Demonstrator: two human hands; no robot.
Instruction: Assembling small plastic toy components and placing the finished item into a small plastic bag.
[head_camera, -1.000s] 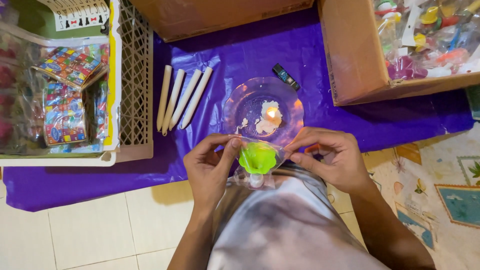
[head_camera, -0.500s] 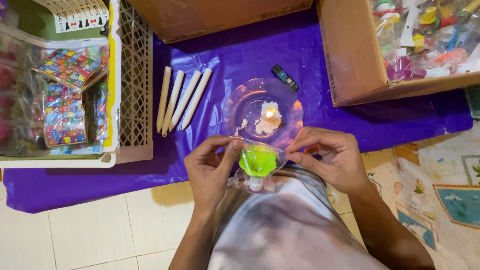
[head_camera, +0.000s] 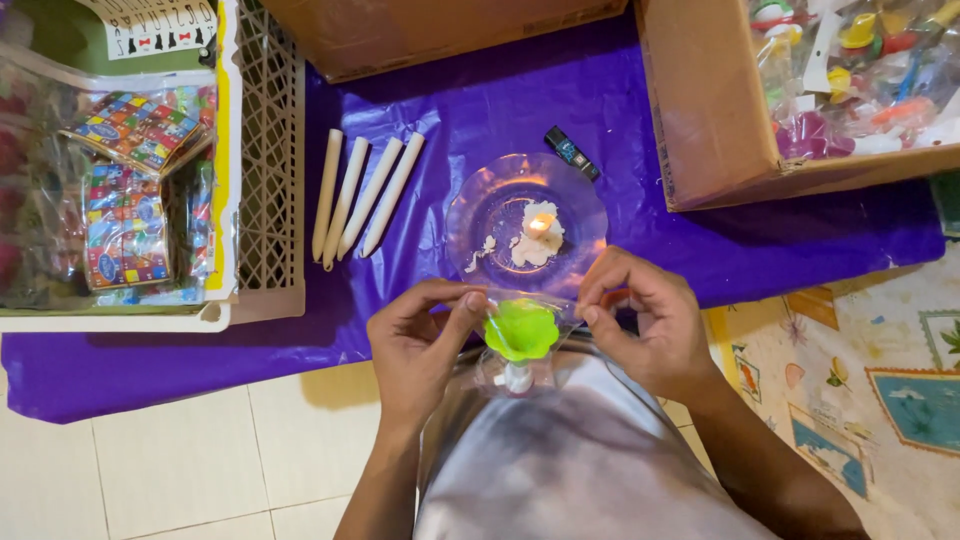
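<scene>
Both hands hold a small clear plastic bag (head_camera: 545, 312) stretched between them, close to my body. Inside it sits a green flower-shaped toy (head_camera: 521, 330) with a white stem. My left hand (head_camera: 420, 345) pinches the bag's left top corner; my right hand (head_camera: 640, 320) pinches its right top corner. Just beyond the bag stands a clear glass plate (head_camera: 480, 215) with a short lit candle stub (head_camera: 540, 226) and melted wax on it. The plate rests on a purple plastic sheet (head_camera: 480, 110).
Several white candles (head_camera: 362, 195) lie in a row left of the plate. A small dark tube (head_camera: 571, 152) lies behind it. A beige crate (head_camera: 270, 180) with packed colourful toys stands at left, a cardboard box (head_camera: 715, 110) of bagged toys at right, another box at the back.
The bag with the green toy has stayed between my hands near the plate; my fingers shifted slightly along its top edge.
</scene>
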